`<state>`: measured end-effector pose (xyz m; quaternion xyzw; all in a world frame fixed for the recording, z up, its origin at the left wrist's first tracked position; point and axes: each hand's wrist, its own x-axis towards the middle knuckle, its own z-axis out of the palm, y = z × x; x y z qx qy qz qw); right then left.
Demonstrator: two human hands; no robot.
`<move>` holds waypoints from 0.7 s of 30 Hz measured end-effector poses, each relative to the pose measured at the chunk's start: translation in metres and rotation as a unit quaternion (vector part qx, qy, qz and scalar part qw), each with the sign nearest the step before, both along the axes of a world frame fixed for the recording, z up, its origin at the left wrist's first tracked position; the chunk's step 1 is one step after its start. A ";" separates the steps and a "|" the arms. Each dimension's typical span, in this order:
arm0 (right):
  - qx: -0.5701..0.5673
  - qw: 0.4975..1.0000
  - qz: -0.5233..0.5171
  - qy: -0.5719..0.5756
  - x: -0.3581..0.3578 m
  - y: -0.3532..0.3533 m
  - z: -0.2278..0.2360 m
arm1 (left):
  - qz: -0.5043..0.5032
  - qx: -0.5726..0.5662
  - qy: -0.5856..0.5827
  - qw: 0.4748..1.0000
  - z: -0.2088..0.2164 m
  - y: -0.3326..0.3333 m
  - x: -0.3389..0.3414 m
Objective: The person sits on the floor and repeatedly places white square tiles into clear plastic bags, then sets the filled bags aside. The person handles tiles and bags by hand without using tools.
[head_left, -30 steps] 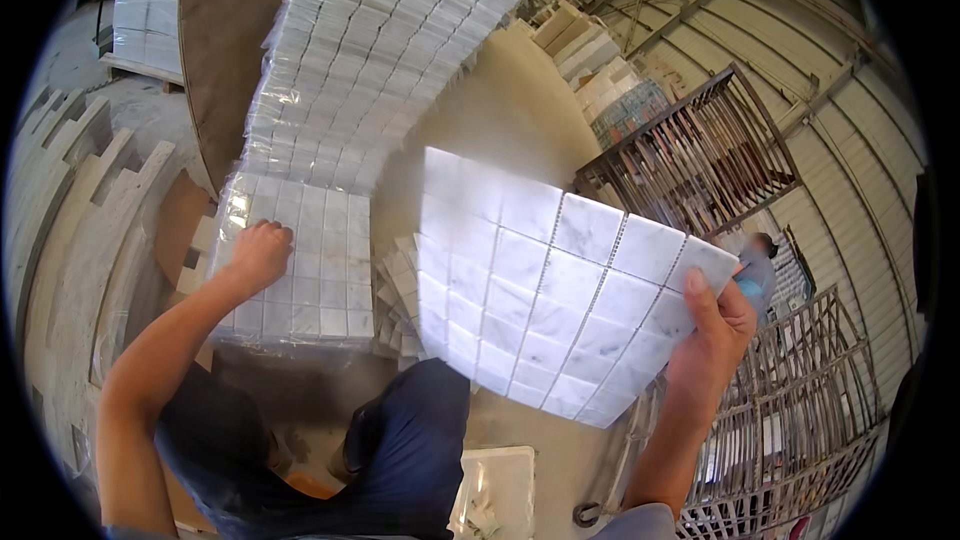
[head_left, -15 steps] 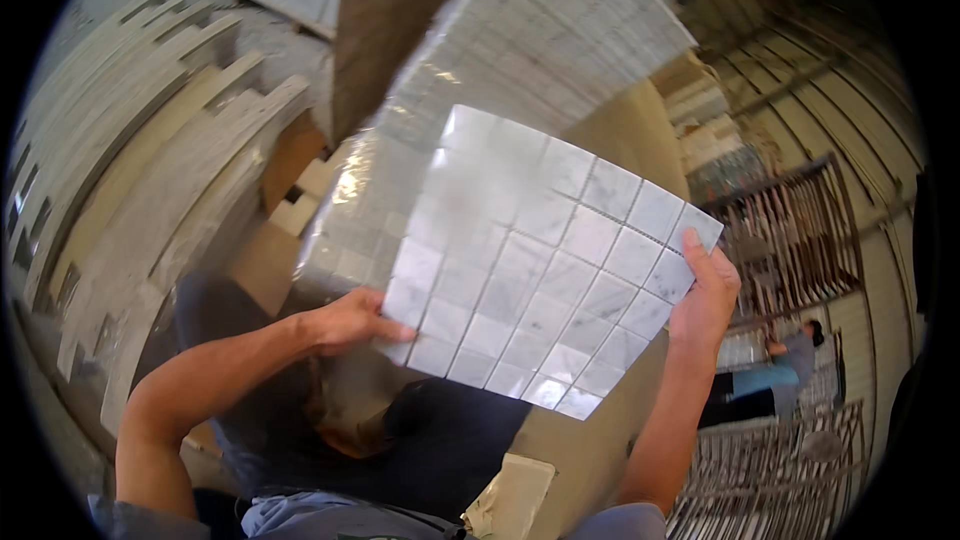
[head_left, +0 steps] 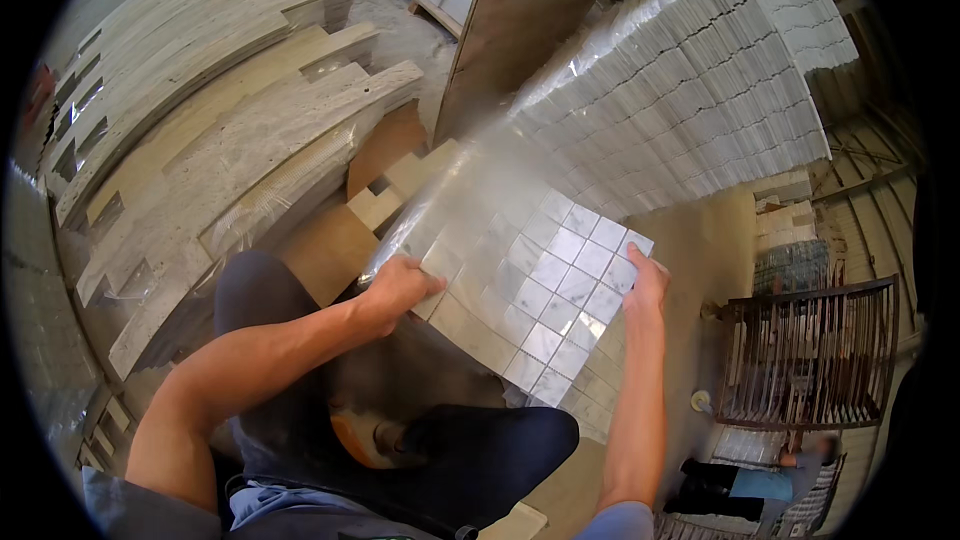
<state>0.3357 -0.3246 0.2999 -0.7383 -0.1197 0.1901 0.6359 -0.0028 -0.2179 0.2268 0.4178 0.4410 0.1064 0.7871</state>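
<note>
A sheet of white and grey marbled mosaic tile, made of small squares, lies tilted in front of me between my hands. My right hand grips its right corner, with the thumb on the top face. At the opposite edge my left hand is closed, fingers pinching the sheet's left side. A hazy blur hides much of the sheet's left half. Beneath it, more squared tile shows, seemingly the top of a lower stack; whether the sheet touches it I cannot tell.
Beyond the sheet rises a tall stack of tile sheets with plastic film. A brown board stands beside it. Long stepped stone-coloured panels lie at left. A metal rack and another person are at right.
The mosaic tile sheet has gone from raised and facing me to lower and flatter, farther from me. Both hands moved along with it, still gripping. My view has shifted left.
</note>
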 end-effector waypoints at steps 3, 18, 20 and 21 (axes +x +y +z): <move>-0.008 1.000 0.005 0.008 0.003 0.027 -0.014 | 0.046 -0.003 0.027 0.999 -0.004 0.014 0.005; -0.158 0.986 0.010 -0.052 0.050 0.033 -0.108 | 0.065 0.039 0.084 0.994 -0.036 0.036 0.019; -0.276 0.937 0.052 -0.207 0.058 0.014 -0.118 | 0.069 0.100 0.112 0.986 -0.048 0.034 0.017; -0.297 0.927 0.021 -0.226 0.025 0.022 -0.107 | 0.022 0.143 0.159 0.977 -0.048 0.039 0.003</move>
